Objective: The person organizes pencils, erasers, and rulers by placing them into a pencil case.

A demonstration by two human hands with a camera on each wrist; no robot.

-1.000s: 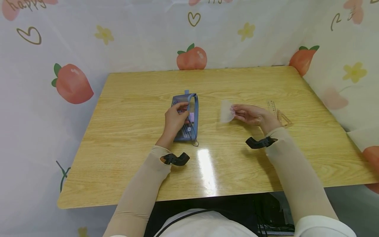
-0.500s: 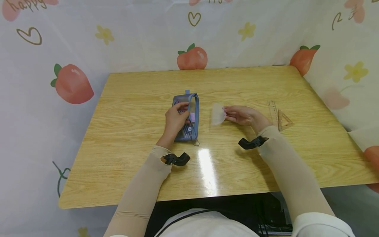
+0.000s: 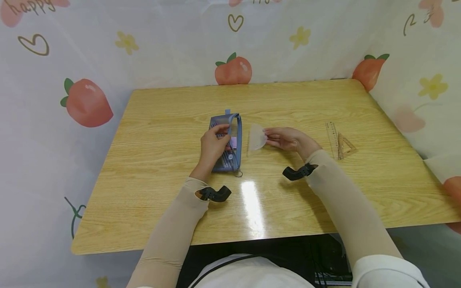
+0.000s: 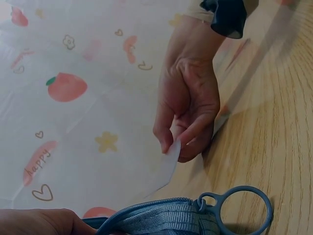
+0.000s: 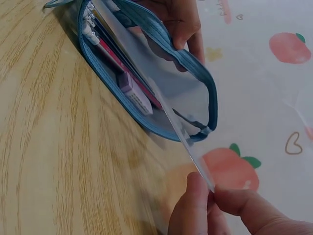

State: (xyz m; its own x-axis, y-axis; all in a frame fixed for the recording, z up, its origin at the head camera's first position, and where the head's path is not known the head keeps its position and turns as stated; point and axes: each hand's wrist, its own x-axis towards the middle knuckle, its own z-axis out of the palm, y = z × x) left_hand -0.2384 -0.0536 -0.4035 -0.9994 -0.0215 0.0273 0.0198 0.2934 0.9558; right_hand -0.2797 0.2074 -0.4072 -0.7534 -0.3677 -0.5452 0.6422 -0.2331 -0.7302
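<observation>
My left hand point(image 3: 212, 145) holds the upper edge of a blue see-through pencil case point(image 3: 239, 154), its zipped mouth gaping to the right. Inside, pencils point(image 5: 111, 58) lie along the case beside a purple-and-white eraser point(image 5: 136, 94). Thumb and fingers of my right hand point(image 3: 288, 140) pinch a clear, half-round protractor point(image 3: 256, 137) by its curved side. Its straight edge faces the case mouth, a small gap away in the head view. From the right wrist, the protractor overlaps the opening.
Right of my right hand, a clear ruler point(image 3: 332, 140) and a set square point(image 3: 348, 142) lie together on the wooden table point(image 3: 169, 108). A key ring point(image 4: 244, 210) hangs from the near end of the case. A printed cloth point(image 3: 173, 52) stands behind the table.
My right hand has moved left with the protractor, bringing it close to the pencil case. The ruler and set square are now in fuller view. My left hand keeps its place on the case.
</observation>
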